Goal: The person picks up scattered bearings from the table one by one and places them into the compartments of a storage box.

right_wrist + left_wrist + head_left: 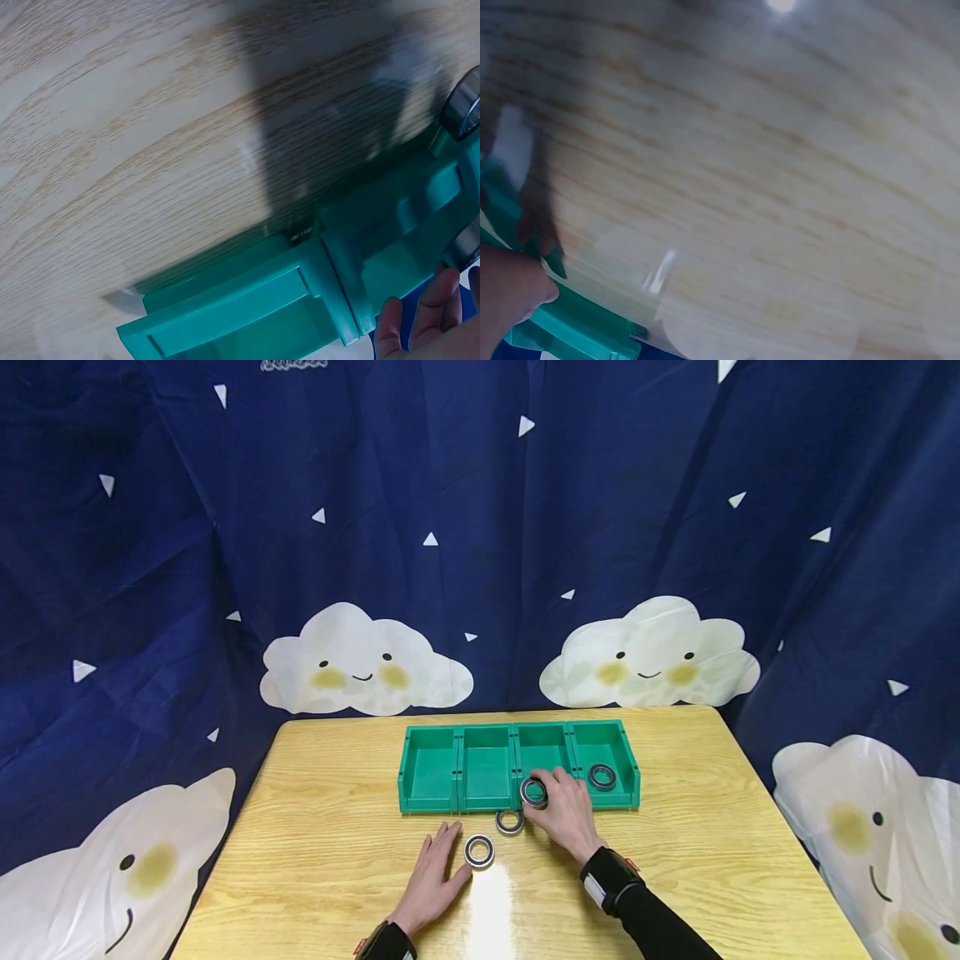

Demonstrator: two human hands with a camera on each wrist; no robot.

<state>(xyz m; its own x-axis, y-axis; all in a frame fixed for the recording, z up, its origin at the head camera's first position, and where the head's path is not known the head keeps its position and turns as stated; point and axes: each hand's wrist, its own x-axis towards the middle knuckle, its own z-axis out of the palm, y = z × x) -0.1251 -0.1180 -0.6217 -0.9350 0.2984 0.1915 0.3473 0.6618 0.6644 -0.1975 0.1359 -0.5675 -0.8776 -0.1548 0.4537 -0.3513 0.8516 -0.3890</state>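
Note:
My right hand [564, 810] pinches a ball bearing [533, 792] at the front of the third green bin from the left. In the right wrist view, this bearing [466, 244] shows partly at the right edge, by the fingertips [445, 279]. A second bearing [509, 832] lies on the table against the front of the bins, below the held one. My left hand [429, 881] rests on the table, fingers extended and thumb out toward a third bearing [479, 865] lying flat. Another bearing [602, 787] sits inside the rightmost bin.
Four joined compartments make up a row of green bins [487, 807] toward the back of the wooden table [322, 860]. A dark blue curtain [480, 468] with white clouds hangs behind and at both sides. Light glares off the table between the hands.

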